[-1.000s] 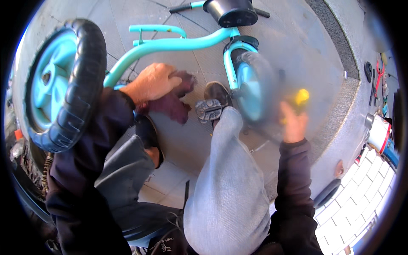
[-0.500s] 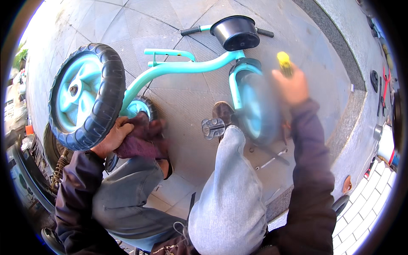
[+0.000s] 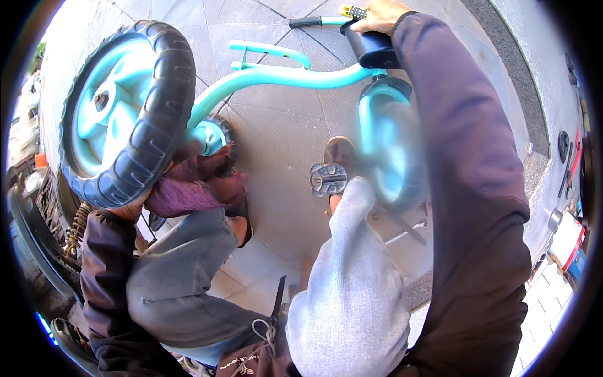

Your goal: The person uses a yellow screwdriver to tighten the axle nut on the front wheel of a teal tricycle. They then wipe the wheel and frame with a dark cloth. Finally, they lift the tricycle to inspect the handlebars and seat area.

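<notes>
A turquoise children's tricycle (image 3: 276, 76) lies tipped over before me. Its big rear wheel (image 3: 179, 94) with a black tyre stands at the left. My left hand (image 3: 129, 208) is under that wheel, which hides most of its fingers. A maroon cloth (image 3: 188, 193) hangs bunched beside it, below the second rear wheel (image 3: 210, 135). At the far side my right hand (image 3: 382, 16) is closed round a yellow-and-black handle (image 3: 353, 11), right by the black basket (image 3: 370, 49); the rest of that tool is hidden. The front wheel (image 3: 392, 147) is blurred, with a black pedal (image 3: 328, 179) near it.
My bent knee in pale jeans (image 3: 348, 295) rises just below the pedal. A metal rod-like tool (image 3: 405, 232) lies on the paved floor (image 3: 282, 163) right of it. More tools (image 3: 570, 163) lie along the right side. A coil spring (image 3: 78, 229) stands at the left.
My right hand has gone from beside the front wheel up and left to the basket, still with the yellow-and-black handle. The rear wheel has risen and my left hand has slipped further behind it.
</notes>
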Motion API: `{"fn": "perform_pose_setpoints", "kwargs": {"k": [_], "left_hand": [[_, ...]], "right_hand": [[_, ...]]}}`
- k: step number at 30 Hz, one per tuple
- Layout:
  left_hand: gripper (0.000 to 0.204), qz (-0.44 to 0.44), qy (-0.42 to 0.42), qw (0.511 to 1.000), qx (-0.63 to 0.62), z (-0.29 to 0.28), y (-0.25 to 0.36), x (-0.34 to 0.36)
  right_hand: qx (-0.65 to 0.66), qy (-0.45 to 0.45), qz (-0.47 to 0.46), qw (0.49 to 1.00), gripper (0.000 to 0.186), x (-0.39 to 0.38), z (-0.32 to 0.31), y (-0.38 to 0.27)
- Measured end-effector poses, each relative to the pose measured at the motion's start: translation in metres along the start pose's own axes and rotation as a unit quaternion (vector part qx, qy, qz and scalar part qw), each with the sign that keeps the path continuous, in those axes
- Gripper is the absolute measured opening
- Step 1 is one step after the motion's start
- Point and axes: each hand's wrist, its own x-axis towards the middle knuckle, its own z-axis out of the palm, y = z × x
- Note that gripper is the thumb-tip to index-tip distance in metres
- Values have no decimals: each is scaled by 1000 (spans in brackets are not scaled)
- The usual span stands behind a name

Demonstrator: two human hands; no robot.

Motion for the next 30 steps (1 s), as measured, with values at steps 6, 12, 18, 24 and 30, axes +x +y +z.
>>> {"fn": "perform_pose_setpoints", "kwargs": {"k": [6,12,18,24,30], "left_hand": [[46,-17,4,1000,-13,-8,-11,-9],[48,-49,35,997,-51,-13,-29,-25],[51,-85,98,982,-138,-26,-64,-56],[53,-69,181,940,-281,-59,-89,-114],[76,-85,134,964,-215,-37,-43,-156]], "right_hand": [[168,7,23,986,56,-55,2,6],[185,29,142,972,52,-112,4,5],[275,116,107,948,48,-146,-30,-8],[206,171,186,945,46,-167,-65,5],[254,193,178,931,48,-193,-87,2]]}}
